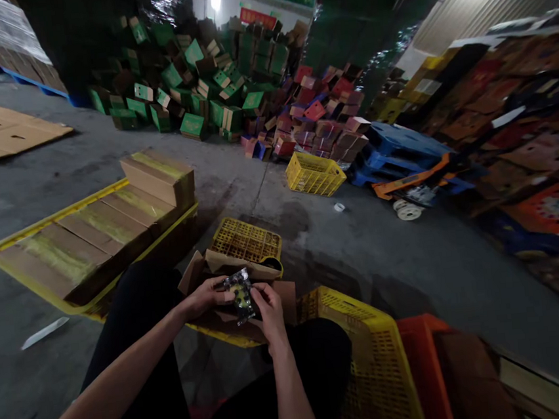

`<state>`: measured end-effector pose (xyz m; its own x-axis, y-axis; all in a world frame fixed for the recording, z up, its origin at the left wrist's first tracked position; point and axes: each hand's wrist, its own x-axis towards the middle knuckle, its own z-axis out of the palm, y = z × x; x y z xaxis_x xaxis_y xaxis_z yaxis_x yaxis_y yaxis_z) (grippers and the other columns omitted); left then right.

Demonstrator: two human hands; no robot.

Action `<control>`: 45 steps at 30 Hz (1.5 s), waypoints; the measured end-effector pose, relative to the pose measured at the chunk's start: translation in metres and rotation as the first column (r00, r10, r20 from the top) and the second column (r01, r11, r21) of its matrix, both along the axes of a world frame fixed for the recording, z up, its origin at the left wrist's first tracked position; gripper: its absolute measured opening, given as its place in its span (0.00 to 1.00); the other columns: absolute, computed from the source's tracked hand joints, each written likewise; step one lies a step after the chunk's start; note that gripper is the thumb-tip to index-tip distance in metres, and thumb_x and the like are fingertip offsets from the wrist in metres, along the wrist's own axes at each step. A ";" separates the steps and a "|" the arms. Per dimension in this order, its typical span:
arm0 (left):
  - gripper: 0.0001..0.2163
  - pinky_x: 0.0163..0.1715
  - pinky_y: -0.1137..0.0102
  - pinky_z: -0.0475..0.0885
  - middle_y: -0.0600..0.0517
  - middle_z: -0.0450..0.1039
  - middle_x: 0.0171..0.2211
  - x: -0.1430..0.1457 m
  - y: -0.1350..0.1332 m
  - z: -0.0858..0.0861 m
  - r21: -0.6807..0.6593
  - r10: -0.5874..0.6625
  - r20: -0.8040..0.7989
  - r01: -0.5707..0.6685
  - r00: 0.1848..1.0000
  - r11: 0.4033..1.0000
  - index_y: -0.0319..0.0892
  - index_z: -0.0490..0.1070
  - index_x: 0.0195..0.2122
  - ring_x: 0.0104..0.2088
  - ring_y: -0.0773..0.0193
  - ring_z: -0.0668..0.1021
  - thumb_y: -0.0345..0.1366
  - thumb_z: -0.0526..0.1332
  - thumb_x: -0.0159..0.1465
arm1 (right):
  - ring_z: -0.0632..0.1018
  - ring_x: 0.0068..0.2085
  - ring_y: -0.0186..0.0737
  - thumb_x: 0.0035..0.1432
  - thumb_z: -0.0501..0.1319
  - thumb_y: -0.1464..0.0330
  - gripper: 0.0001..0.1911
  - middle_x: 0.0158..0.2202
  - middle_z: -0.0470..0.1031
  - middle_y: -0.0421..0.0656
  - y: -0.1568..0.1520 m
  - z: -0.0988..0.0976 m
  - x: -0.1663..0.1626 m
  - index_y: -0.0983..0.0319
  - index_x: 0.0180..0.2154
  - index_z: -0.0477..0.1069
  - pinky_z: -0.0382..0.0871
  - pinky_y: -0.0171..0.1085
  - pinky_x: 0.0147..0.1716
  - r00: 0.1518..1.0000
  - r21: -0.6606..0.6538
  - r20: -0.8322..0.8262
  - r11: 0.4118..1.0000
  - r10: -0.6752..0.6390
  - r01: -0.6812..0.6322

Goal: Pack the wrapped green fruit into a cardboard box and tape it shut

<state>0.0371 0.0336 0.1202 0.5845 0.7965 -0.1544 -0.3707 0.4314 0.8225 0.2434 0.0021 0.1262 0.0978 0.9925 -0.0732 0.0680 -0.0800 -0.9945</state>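
Between my two hands is a small clear plastic packet (241, 297) with dark and yellowish contents that I cannot make out. My left hand (207, 297) pinches its left edge, and my right hand (267, 304) grips the right edge. Just below and behind the packet stands an opened cardboard box (287, 299) with its flaps spread. It rests on a yellow plastic crate (245, 236), whose grid surface shows beyond the box. A dark round thing with a yellow rim (273, 263) lies at the box's far right corner.
Left of my knees, a yellow tray (4, 248) holds taped cartons (97, 222). A yellow basket (369, 319) and an orange crate (423, 334) stand at my right. Farther off are green boxes (192, 124), red boxes (317, 110), another yellow crate (313, 174) and an orange pallet jack (412, 177).
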 end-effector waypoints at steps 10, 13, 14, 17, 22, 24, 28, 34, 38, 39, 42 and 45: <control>0.28 0.54 0.58 0.69 0.39 0.75 0.53 0.001 -0.002 0.004 -0.022 -0.058 0.031 0.058 0.998 0.998 0.39 0.71 0.58 0.52 0.49 0.77 0.38 0.73 0.56 | 0.74 0.36 0.42 0.58 0.62 0.54 0.14 0.33 0.76 0.40 -0.001 -0.004 -0.002 0.58 0.36 0.74 0.67 0.35 0.35 0.998 0.018 0.057 0.999 -0.033 0.032; 0.28 0.54 0.57 0.69 0.39 0.75 0.52 0.000 -0.002 0.006 -0.021 -0.035 0.030 0.036 0.999 0.999 0.39 0.72 0.57 0.51 0.49 0.78 0.39 0.73 0.56 | 0.75 0.36 0.42 0.57 0.63 0.54 0.14 0.34 0.77 0.41 -0.001 -0.002 -0.003 0.57 0.37 0.75 0.68 0.36 0.36 0.999 0.003 0.027 1.000 -0.021 0.021; 0.28 0.54 0.57 0.69 0.40 0.75 0.52 -0.001 -0.002 0.007 -0.013 -0.025 0.033 0.025 0.999 1.000 0.39 0.72 0.57 0.50 0.49 0.78 0.39 0.73 0.56 | 0.75 0.37 0.43 0.57 0.63 0.54 0.15 0.34 0.77 0.41 -0.001 -0.001 -0.004 0.57 0.38 0.75 0.68 0.36 0.36 1.000 -0.002 0.006 1.000 -0.006 0.006; 0.28 0.53 0.57 0.69 0.40 0.76 0.51 -0.002 -0.002 0.011 0.012 -0.001 0.035 0.001 0.999 1.000 0.40 0.72 0.57 0.50 0.49 0.78 0.39 0.74 0.55 | 0.76 0.39 0.44 0.58 0.62 0.53 0.17 0.38 0.79 0.42 -0.002 0.002 -0.005 0.56 0.43 0.76 0.70 0.38 0.38 0.998 -0.002 -0.047 0.999 0.049 -0.049; 0.28 0.51 0.58 0.70 0.40 0.76 0.50 -0.002 -0.003 0.012 0.046 -0.005 0.042 0.003 0.999 0.999 0.39 0.72 0.57 0.48 0.49 0.79 0.39 0.73 0.56 | 0.76 0.43 0.46 0.58 0.62 0.51 0.19 0.40 0.79 0.43 -0.002 0.004 -0.006 0.56 0.43 0.77 0.70 0.39 0.42 0.997 -0.014 -0.049 0.998 0.063 -0.064; 0.29 0.50 0.59 0.71 0.40 0.77 0.49 -0.003 -0.003 0.011 0.045 -0.013 0.047 0.011 0.999 0.999 0.39 0.71 0.58 0.47 0.50 0.79 0.39 0.73 0.56 | 0.76 0.42 0.45 0.57 0.64 0.51 0.19 0.40 0.79 0.43 -0.002 0.003 -0.006 0.57 0.42 0.77 0.70 0.39 0.42 0.997 -0.011 -0.061 0.998 0.057 -0.058; 0.29 0.49 0.60 0.71 0.40 0.76 0.50 -0.003 -0.002 0.008 0.019 -0.020 0.051 0.019 0.998 1.000 0.39 0.70 0.59 0.47 0.52 0.80 0.38 0.73 0.57 | 0.76 0.39 0.44 0.54 0.66 0.53 0.18 0.38 0.79 0.42 0.000 0.000 -0.006 0.57 0.41 0.77 0.69 0.39 0.41 0.995 -0.022 -0.086 0.999 0.045 -0.047; 0.28 0.50 0.61 0.71 0.40 0.75 0.52 -0.004 -0.002 0.008 0.005 -0.012 0.045 0.012 0.999 1.000 0.41 0.72 0.57 0.50 0.50 0.78 0.37 0.74 0.55 | 0.76 0.36 0.42 0.53 0.67 0.54 0.16 0.34 0.78 0.41 0.000 -0.002 -0.005 0.58 0.38 0.76 0.68 0.37 0.38 0.998 -0.023 -0.063 0.999 0.027 -0.029; 0.29 0.51 0.60 0.70 0.40 0.76 0.50 -0.002 -0.001 0.006 -0.035 -0.004 0.044 0.005 0.999 0.999 0.40 0.72 0.57 0.49 0.50 0.79 0.39 0.74 0.55 | 0.75 0.36 0.42 0.54 0.66 0.54 0.15 0.33 0.77 0.40 -0.001 -0.002 -0.004 0.57 0.37 0.76 0.68 0.36 0.37 0.999 -0.004 -0.035 1.000 0.011 -0.011; 0.29 0.51 0.60 0.70 0.40 0.76 0.50 -0.001 -0.001 0.005 -0.043 -0.002 0.037 0.004 0.999 0.999 0.40 0.72 0.57 0.49 0.51 0.79 0.39 0.74 0.55 | 0.75 0.36 0.42 0.54 0.66 0.54 0.15 0.34 0.77 0.40 -0.001 -0.002 -0.004 0.57 0.37 0.76 0.68 0.36 0.36 0.999 -0.003 -0.030 1.000 0.013 -0.013; 0.27 0.51 0.60 0.70 0.40 0.76 0.51 -0.001 -0.001 0.004 -0.050 -0.014 0.021 0.015 1.000 0.999 0.39 0.73 0.56 0.50 0.51 0.78 0.39 0.74 0.55 | 0.75 0.36 0.41 0.55 0.65 0.54 0.14 0.34 0.78 0.40 -0.001 -0.002 -0.003 0.57 0.37 0.76 0.67 0.36 0.36 1.000 -0.011 -0.008 1.000 0.020 -0.020; 0.27 0.52 0.60 0.70 0.40 0.77 0.49 -0.001 -0.001 0.004 -0.037 -0.028 0.025 0.029 0.999 0.999 0.38 0.74 0.54 0.49 0.50 0.79 0.39 0.74 0.55 | 0.75 0.36 0.42 0.55 0.65 0.54 0.15 0.35 0.78 0.40 -0.001 -0.002 -0.004 0.57 0.37 0.76 0.67 0.35 0.36 1.000 -0.016 0.003 1.000 0.020 -0.020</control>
<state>0.0360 0.0326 0.1246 0.6106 0.7736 -0.1695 -0.3776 0.4725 0.7963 0.2397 0.0011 0.1242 0.0778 0.9930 -0.0889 0.0732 -0.0946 -0.9928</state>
